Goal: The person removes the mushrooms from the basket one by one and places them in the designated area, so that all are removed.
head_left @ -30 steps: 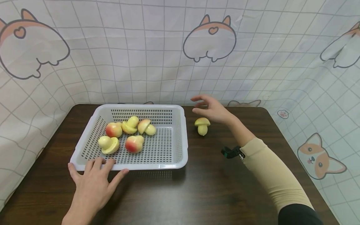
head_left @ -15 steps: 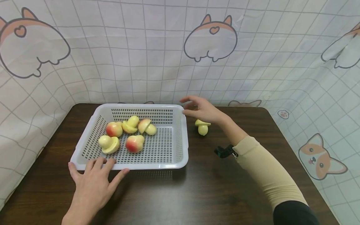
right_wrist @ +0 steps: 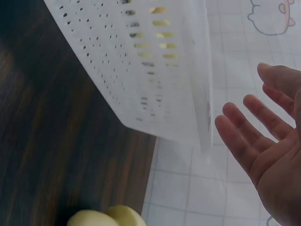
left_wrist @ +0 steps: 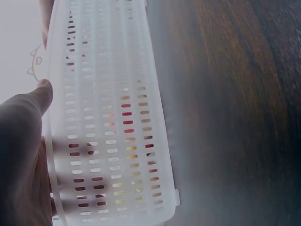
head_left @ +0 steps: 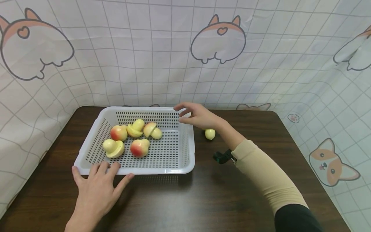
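A white perforated plastic basket (head_left: 185,161) sits on the dark table, with several yellow mushroom-shaped pieces inside. Two show red patches, such as the mushroom (head_left: 139,148) near the middle. My left hand (head_left: 95,193) holds the basket's near rim, fingers curled over the edge; in the left wrist view its thumb lies outside the rim. Above the basket's back right corner is my right hand (head_left: 200,116), holding nothing, fingers loosely bent and apart. Another mushroom (head_left: 210,134) lies on the table right of the basket, partly hidden by the right hand and forearm.
The dark wood table (head_left: 174,206) ends at a patterned cloth (head_left: 162,64) hanging behind and on both sides. A black strap (head_left: 222,157) sticks out from the right wrist, below the forearm.
My right hand has moved left from above the loose mushroom to the basket's back right corner, now covering part of that mushroom. The left hand and basket have stayed in place.
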`<state>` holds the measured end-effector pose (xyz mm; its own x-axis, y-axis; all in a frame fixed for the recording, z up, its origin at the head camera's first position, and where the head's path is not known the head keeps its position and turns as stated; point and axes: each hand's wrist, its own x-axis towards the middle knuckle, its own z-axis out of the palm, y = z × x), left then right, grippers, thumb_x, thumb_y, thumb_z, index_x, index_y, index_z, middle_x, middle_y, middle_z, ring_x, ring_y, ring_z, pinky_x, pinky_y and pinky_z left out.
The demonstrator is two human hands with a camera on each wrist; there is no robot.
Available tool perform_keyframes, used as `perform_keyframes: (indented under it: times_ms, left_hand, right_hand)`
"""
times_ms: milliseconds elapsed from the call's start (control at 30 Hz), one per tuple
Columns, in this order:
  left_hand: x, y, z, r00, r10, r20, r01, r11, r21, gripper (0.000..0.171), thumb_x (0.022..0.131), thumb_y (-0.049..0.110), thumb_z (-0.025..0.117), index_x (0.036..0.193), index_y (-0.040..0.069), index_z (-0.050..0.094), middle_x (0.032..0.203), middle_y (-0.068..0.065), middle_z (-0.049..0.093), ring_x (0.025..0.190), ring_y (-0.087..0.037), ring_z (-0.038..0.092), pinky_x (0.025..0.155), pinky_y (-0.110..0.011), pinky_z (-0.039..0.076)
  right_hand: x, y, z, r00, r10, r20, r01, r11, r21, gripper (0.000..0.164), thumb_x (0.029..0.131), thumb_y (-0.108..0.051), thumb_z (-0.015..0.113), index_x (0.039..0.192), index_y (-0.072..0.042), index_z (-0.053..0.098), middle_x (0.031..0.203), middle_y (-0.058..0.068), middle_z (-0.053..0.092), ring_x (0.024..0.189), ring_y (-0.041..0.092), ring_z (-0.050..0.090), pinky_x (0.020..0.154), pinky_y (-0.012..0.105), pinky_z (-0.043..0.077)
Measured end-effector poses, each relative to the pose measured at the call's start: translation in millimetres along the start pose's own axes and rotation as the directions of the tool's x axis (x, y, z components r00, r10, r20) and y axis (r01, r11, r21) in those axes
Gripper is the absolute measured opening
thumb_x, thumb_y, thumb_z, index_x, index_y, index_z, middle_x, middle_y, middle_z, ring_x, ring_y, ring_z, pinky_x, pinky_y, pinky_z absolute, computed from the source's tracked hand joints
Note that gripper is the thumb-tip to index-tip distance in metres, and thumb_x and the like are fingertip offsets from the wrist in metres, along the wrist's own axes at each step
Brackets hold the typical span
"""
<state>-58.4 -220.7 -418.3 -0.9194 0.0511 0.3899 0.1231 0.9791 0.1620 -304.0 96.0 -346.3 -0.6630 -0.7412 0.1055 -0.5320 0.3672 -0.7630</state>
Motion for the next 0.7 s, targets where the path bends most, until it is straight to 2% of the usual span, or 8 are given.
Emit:
perform_keyframes:
  times_ms: [100, 333, 700]
  left_hand:
    - [-0.5, -0.1, 0.0, 1.000, -0.002, 0.005, 0.002, 1.000, 0.000, 0.060, 0.092, 0.066, 0.061, 0.110, 0.009, 0.064, 0.106, -0.021, 0.060, 0.113, -0.046, 0.053, 0.099, -0.087, -0.002]
    - [0.3, -0.8, 0.0, 1.000, -0.009, 0.015, 0.009, 1.000, -0.002, 0.062, 0.094, 0.065, 0.060, 0.115, 0.007, 0.064, 0.107, -0.022, 0.059, 0.113, -0.047, 0.052, 0.100, -0.086, -0.004]
    - [0.6, -0.4, 1.8, 1.000, -0.012, -0.003, 0.012, 1.000, -0.024, 0.062, 0.094, 0.063, 0.060, 0.116, 0.006, 0.064, 0.109, -0.023, 0.058, 0.113, -0.046, 0.051, 0.101, -0.085, -0.005]
  right_hand:
    - [4, -1, 5, 1.000, -0.017, 0.014, 0.018, 1.000, -0.021, 0.044, 0.101, -0.018, 0.067, 0.141, -0.006, 0.055, 0.144, 0.007, 0.055, 0.126, 0.026, 0.058, 0.098, 0.043, 0.051]
    - [15, -2, 17, 0.998, -0.032, 0.048, 0.035, 0.998, -0.053, 0.042, 0.101, -0.017, 0.068, 0.140, -0.009, 0.057, 0.142, 0.003, 0.056, 0.124, 0.024, 0.060, 0.094, 0.037, 0.053]
    - [28, -1, 38, 0.992, -0.048, 0.121, 0.056, 0.997, -0.058, 0.041, 0.101, -0.014, 0.066, 0.140, -0.007, 0.055, 0.144, 0.008, 0.055, 0.126, 0.031, 0.059, 0.097, 0.035, 0.051]
